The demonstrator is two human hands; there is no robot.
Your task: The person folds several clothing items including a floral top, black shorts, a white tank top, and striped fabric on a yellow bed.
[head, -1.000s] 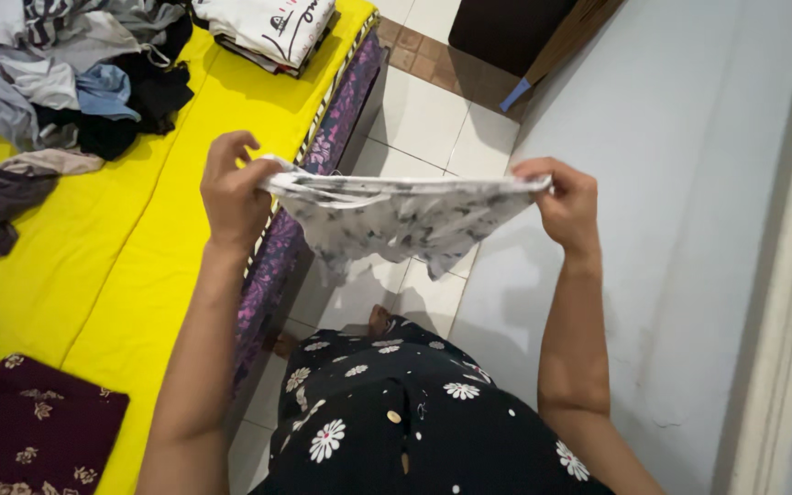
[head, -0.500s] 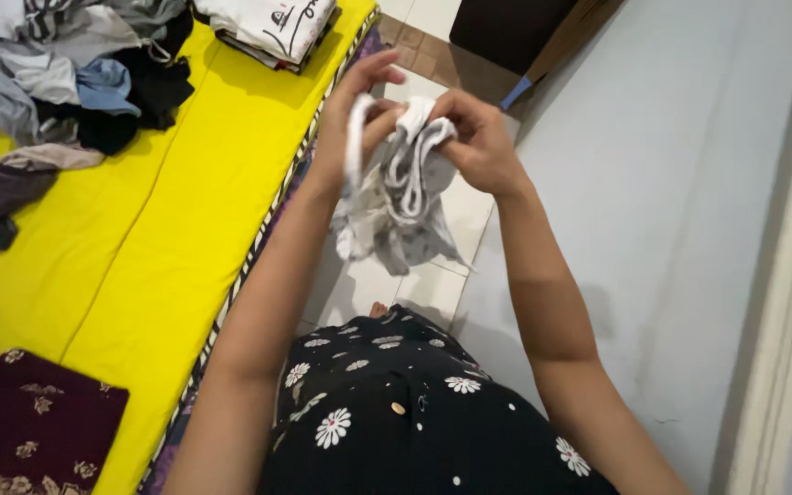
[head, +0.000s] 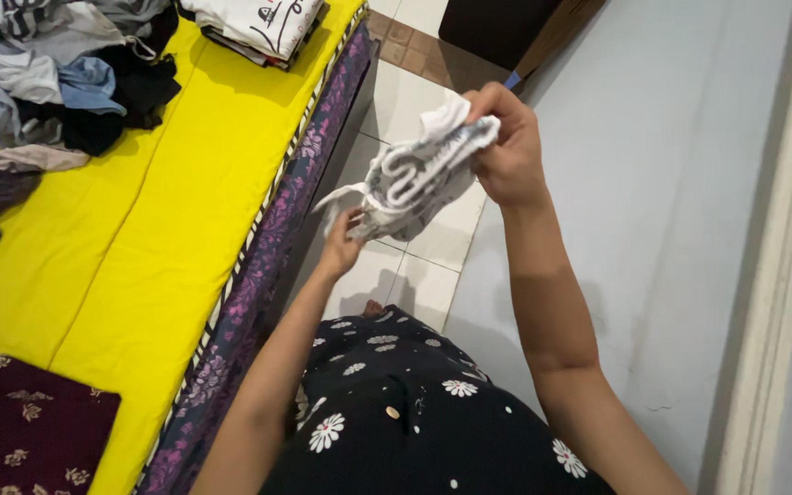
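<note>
You are holding a small white patterned garment [head: 414,179] up in the air between your two hands, out over the tiled floor [head: 414,110] and just off the right edge of the bed [head: 185,174]. It touches nothing but your hands. Bunched and doubled over, its long axis runs on a slant, from high on the right down to low on the left.

Your right hand [head: 506,151] is the higher one and has the firmer hold: the fingers are curled shut around the upper, thicker end of the garment, with a white fold sticking up above the knuckles. Your left hand [head: 346,240] sits below and to the left, under the lower end. Its fingers are pinched on the hanging corner or just under it; from this angle you cannot tell how tight that pinch is, because the cloth covers the fingertips. A loose strip of the cloth pokes out toward the bed just above that hand.

So the garment lies between the hands, the right at its top and the left at its bottom, and both are in contact with it.

On the bed, well apart from your hands, a heap of unsorted clothes [head: 57,73] lies toward the far left corner, a folded white stack [head: 258,23] sits at the far edge, and a folded maroon cloth [head: 34,431] lies at the near left.
</note>
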